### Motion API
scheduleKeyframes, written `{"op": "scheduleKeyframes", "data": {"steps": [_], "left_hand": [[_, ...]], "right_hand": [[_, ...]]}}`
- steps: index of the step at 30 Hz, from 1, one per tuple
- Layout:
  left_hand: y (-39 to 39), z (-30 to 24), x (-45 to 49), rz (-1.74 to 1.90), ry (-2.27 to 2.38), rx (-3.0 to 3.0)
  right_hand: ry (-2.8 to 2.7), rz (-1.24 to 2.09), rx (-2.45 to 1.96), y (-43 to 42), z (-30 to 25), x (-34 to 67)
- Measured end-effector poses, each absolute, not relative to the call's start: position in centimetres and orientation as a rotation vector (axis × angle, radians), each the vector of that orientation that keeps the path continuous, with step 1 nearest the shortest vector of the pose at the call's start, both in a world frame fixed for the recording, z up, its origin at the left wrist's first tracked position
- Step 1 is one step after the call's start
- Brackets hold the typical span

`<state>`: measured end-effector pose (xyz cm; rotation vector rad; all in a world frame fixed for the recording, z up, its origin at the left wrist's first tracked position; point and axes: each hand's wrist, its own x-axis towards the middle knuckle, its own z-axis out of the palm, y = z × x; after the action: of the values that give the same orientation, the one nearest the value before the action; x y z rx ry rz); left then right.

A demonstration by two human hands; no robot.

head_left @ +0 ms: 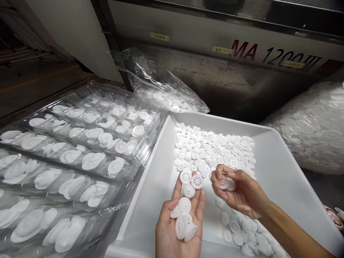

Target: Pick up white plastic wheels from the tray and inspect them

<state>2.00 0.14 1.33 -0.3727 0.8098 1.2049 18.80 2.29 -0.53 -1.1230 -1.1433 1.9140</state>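
My left hand (pixel 178 224) lies palm up over the white plastic tray (pixel 271 157), cupping several small white plastic spoked wheels (pixel 184 222) on its palm and fingers. My right hand (pixel 239 190) pinches a couple of the same wheels (pixel 227 184) between thumb and fingertips, just to the right of my left hand. Beyond both hands, a dense layer of small white wheels (pixel 212 150) lies spread across the tray floor. Nearer, below my right wrist, a looser group of larger wheels (pixel 247 229) lies in the tray.
Clear plastic blister trays (pixel 80 143) holding white parts lie to the left of the tray. Behind it is a clear bag (pixel 161 86) with white parts, and a full sack of them (pixel 311 125) sits at the right. A grey machine (pixel 242 36) marked MA 1200 stands behind.
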Motion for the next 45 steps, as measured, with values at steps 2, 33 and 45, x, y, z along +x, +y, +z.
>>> {"op": "scheduleKeyframes", "data": {"steps": [2, 33, 45], "left_hand": [[0.0, 1.2, 1.9, 1.206, 0.795, -0.380], [0.0, 1.5, 1.8, 1.209, 0.801, -0.301], [-0.1, 1.5, 1.8, 1.185, 0.771, -0.335]], "right_hand": [[-1.154, 1.905, -1.180, 1.5, 0.9, 18.0], [-0.999, 1.820, -1.403, 0.0, 1.2, 16.0], [-0.762, 1.905, -1.286, 0.5, 1.5, 16.8]]}}
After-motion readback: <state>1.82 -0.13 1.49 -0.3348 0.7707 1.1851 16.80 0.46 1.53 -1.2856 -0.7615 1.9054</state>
